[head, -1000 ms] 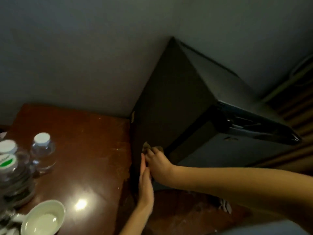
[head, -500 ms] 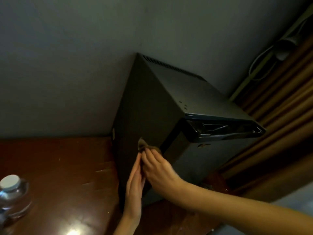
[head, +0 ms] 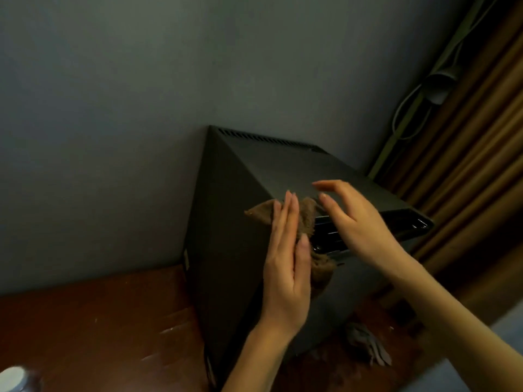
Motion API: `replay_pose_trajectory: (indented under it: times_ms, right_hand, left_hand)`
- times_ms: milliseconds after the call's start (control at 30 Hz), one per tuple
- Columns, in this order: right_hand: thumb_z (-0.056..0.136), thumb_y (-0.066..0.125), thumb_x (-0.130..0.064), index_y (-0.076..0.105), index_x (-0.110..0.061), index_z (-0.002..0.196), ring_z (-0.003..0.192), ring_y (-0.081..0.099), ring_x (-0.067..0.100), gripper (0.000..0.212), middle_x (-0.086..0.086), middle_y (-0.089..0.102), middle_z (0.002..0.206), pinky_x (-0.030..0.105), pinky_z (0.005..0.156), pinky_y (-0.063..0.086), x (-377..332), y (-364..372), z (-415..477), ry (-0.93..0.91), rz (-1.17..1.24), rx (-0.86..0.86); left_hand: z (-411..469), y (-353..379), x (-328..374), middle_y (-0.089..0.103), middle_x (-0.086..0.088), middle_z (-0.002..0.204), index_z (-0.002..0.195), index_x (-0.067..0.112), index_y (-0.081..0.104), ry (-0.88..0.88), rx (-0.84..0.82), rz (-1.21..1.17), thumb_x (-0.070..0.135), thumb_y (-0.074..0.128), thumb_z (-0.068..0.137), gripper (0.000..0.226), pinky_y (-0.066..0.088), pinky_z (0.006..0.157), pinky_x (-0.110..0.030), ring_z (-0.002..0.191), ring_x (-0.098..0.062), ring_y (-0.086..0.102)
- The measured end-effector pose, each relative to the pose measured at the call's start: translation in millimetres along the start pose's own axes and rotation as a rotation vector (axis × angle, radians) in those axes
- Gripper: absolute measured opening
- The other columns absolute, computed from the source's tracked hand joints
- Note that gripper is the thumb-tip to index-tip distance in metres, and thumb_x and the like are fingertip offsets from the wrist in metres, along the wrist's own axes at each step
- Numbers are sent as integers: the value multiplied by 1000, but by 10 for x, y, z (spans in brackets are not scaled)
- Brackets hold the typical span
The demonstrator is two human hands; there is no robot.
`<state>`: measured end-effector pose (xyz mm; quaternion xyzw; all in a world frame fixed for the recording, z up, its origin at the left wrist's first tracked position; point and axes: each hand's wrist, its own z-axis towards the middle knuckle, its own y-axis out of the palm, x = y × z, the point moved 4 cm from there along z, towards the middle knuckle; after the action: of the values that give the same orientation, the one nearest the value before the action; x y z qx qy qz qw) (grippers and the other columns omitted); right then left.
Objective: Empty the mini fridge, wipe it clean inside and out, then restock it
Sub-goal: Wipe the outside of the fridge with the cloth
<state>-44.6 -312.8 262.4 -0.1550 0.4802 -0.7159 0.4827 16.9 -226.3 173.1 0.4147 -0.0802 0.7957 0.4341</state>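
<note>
Black mini fridge (head: 232,250) stands on the wooden surface (head: 99,321), backed against the grey wall (head: 141,108). A brown cloth (head: 307,219) is draped over its upper front-left corner. Left hand (head: 285,267) lies flat on the cloth, fingers straight and together, pressing it to the side panel. Right hand (head: 359,222) hovers over the top panel just right of the cloth, fingers spread and loosely bent, gripping nothing. Whether it touches the cloth cannot be determined.

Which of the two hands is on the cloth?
The left hand, straight fingers pressing the brown cloth against the mini fridge; the right hand hovers beside it, empty.
</note>
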Motion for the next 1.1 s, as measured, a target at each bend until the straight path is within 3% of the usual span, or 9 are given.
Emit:
replay_pose_trajectory:
  times_ms: [67, 200, 267, 467, 567, 733, 833, 967, 1100]
  right_hand:
    - [101, 45, -31, 52, -21, 133, 125, 47, 12, 35, -3, 54, 132, 25, 103, 34, -14, 104, 95, -33, 32, -90]
    - [102, 40, -30, 46, -20, 140, 134, 35, 8, 40, -3, 42, 144, 15, 107, 21, -114, 265, 103, -100, 42, -269]
    - [102, 40, -30, 44, -21, 141, 136, 33, 8, 41, -4, 40, 146, 15, 107, 20, -122, 281, 145, -92, 31, -282]
    - [99, 47, -17, 50, -18, 137, 127, 41, 7, 38, -6, 48, 137, 15, 104, 30, -266, 199, 431, -137, 47, -240]
    - [95, 46, -3, 52, -13, 134, 122, 42, 4, 41, -9, 47, 128, 9, 96, 31, -254, 267, 654, -59, 50, -257]
    - [102, 42, -22, 50, -14, 136, 124, 44, 11, 36, 0, 50, 133, 19, 99, 30, -103, 511, 871, 40, 43, -316]
    - [102, 43, -25, 46, -18, 140, 126, 42, 8, 39, -2, 47, 139, 11, 96, 25, -45, 552, 878, 67, 60, -288]
    - [100, 45, -28, 43, -22, 141, 124, 43, 3, 41, -6, 48, 139, 13, 98, 28, 17, 568, 888, 111, 131, -242]
    - [99, 47, -31, 42, -25, 141, 123, 45, 2, 43, -9, 49, 136, 16, 100, 31, 19, 574, 902, 112, 114, -222]
  left_hand:
    - [-291, -122, -243, 21, 12, 158, 149, 24, 24, 32, 112, 17, 49, 26, 101, 55, 15, 116, -18, 147, -7, 12]
    - [-533, -134, -581, 26, 15, 155, 148, 33, 23, -454, 193, -146, 93, 37, 66, 102, 20, 108, -5, 144, -3, 21]
    - [-549, -146, -550, 18, 17, 157, 148, 38, 13, -485, 254, -151, 98, 36, 56, 112, 17, 114, -13, 143, 3, 16]
    - [392, -121, -170, 4, 14, 161, 145, 41, 24, 12, 112, -26, 32, 30, 104, 43, 16, 116, -16, 147, -5, 6]
    - [587, -214, -345, 10, 10, 160, 145, 34, 31, -7, 143, -76, 26, 32, 102, 44, 16, 115, -14, 146, -2, 8]
    - [1190, -582, -974, 13, -10, 159, 148, 14, 24, -124, 321, -55, 13, 35, 103, 46, 10, 108, -1, 144, -6, 6]
    - [1557, -857, -1317, 26, -13, 152, 148, 13, 32, -179, 572, -61, 8, 47, 98, 52, 23, 114, -18, 142, -22, 27]
    - [2004, -1104, -1639, 44, -4, 112, 117, -1, 62, -288, 731, 6, -9, 52, 89, 31, 42, 98, -21, 111, -26, 53]
    - [2096, -1245, -1826, 54, -11, 113, 116, -4, 63, -365, 696, -21, -9, 50, 90, 29, 39, 80, -2, 109, -25, 56]
